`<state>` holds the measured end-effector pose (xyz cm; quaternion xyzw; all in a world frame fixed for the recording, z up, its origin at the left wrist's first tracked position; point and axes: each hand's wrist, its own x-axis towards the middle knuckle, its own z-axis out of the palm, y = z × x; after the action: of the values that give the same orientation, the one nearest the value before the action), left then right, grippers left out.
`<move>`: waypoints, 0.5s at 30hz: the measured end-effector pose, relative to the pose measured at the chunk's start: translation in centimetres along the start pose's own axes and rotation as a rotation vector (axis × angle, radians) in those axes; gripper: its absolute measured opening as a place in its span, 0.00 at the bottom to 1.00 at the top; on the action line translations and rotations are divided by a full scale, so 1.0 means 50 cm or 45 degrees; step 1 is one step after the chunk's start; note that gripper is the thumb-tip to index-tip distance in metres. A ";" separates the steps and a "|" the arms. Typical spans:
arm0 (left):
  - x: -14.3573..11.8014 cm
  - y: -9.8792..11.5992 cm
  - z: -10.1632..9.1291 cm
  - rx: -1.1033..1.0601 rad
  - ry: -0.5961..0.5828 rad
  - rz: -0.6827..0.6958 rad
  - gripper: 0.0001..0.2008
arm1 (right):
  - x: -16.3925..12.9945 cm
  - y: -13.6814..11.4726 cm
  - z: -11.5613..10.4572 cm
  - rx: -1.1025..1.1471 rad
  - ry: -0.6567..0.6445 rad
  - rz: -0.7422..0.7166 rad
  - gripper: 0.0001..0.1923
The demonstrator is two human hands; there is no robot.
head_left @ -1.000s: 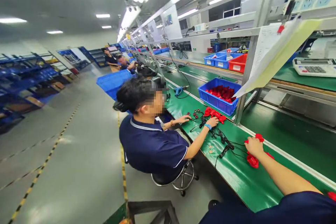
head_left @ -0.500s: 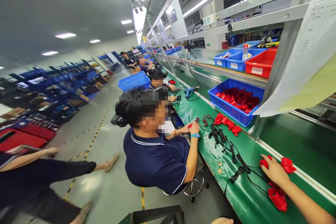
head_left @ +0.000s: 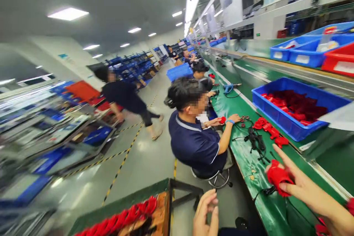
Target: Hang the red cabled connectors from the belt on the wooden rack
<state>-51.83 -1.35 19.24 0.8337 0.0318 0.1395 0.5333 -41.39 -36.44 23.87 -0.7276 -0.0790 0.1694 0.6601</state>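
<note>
My right hand [head_left: 300, 182] reaches in over the green bench from the lower right. Thumb and fingers grip a hollow red plastic part [head_left: 278, 177], while the index finger points outward. A black cable [head_left: 268, 190] lies on the bench close beside that part. At the bottom middle, my left hand [head_left: 206, 214] is raised off the bench's near side, fingers bent, thumb apart, nothing visible in it. More red parts [head_left: 322, 226] show under my right forearm, partly hidden. Farther along lie a row of red parts [head_left: 267, 129] and bundled black cables [head_left: 254, 140].
A blue bin [head_left: 293, 132] of red parts stands behind the bench. A co-worker [head_left: 193, 136] sits at the green bench [head_left: 249, 191], holding a small red part. A cart [head_left: 166, 206] carries red parts at lower left. Another person [head_left: 124, 97] walks in the aisle.
My view has swung left. My right hand has lifted the red part off the bench. My left hand has come further into view, and the walking person has moved farther off.
</note>
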 end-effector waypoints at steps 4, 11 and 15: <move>-0.024 0.086 -0.067 0.398 -0.371 0.347 0.33 | 0.059 -0.006 0.217 0.083 -0.641 0.124 0.52; -0.114 0.107 -0.237 0.640 -0.406 0.240 0.25 | 0.072 0.010 0.540 -0.086 -1.249 0.109 0.45; -0.219 0.054 -0.334 0.560 -0.124 0.176 0.21 | 0.070 0.011 0.655 -0.208 -1.514 0.047 0.43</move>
<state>-67.02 9.99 26.03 0.9358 -0.0217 0.1249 0.3288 -49.66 -4.75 20.51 -0.5575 -0.4350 0.5522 0.4416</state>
